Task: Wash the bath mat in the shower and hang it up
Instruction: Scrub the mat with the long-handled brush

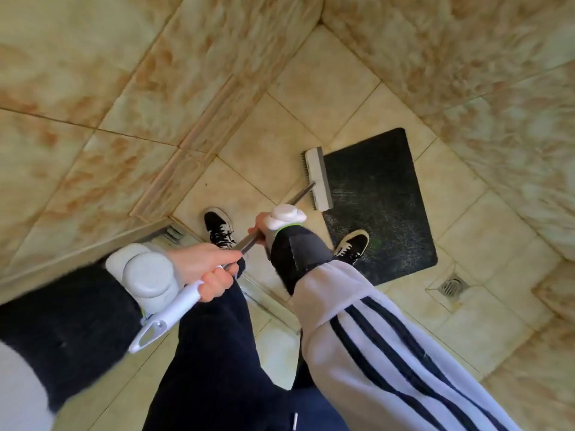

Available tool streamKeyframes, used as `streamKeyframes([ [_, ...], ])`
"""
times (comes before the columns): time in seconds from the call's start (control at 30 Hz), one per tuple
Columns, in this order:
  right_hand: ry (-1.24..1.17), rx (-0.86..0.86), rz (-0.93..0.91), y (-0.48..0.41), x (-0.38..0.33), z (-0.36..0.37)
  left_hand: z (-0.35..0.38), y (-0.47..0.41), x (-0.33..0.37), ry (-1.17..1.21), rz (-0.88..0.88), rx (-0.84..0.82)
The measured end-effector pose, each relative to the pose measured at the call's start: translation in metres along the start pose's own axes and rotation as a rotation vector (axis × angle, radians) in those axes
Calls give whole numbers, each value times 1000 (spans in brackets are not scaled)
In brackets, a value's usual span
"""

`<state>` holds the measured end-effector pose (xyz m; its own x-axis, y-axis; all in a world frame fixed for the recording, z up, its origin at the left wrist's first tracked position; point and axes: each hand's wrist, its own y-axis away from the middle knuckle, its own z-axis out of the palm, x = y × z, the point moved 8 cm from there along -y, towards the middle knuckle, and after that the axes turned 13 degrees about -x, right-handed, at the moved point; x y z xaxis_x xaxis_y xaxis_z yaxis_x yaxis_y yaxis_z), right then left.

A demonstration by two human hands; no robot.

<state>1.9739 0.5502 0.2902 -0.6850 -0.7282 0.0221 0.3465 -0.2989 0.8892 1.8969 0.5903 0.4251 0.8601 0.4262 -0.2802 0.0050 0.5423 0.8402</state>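
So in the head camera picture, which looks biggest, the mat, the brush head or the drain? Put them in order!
Biggest to smallest, as they look here:
1. mat
2. brush head
3. drain
All three sit on the shower floor at a similar distance from the camera, so the order seems safe.

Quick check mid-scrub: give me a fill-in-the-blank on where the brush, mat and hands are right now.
1. The brush head rests at the edge of the black ____.
2. Both the left hand and the right hand grip the brush's ____.
3. The floor drain sits ____ the mat, not under it.
4. One shoe stands ____ the mat.

Missing words: mat; handle; beside; on
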Motion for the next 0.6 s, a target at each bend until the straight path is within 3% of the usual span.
streamKeyframes([
  [0.17, -34, 309, -67, 23, -8, -115, 49, -63, 39, -76, 35, -125],
  [0.33, -30, 550, 112, 18, 26, -208, 97, -127, 54, -74, 5, -228],
  [0.43, 41, 521, 143, 6, 38, -195, 84, -129, 38, -52, -1, -214],
  [0.6, -78, 267, 69, -55, 30, -69, -11, -62, 0, 0, -38, -26],
])
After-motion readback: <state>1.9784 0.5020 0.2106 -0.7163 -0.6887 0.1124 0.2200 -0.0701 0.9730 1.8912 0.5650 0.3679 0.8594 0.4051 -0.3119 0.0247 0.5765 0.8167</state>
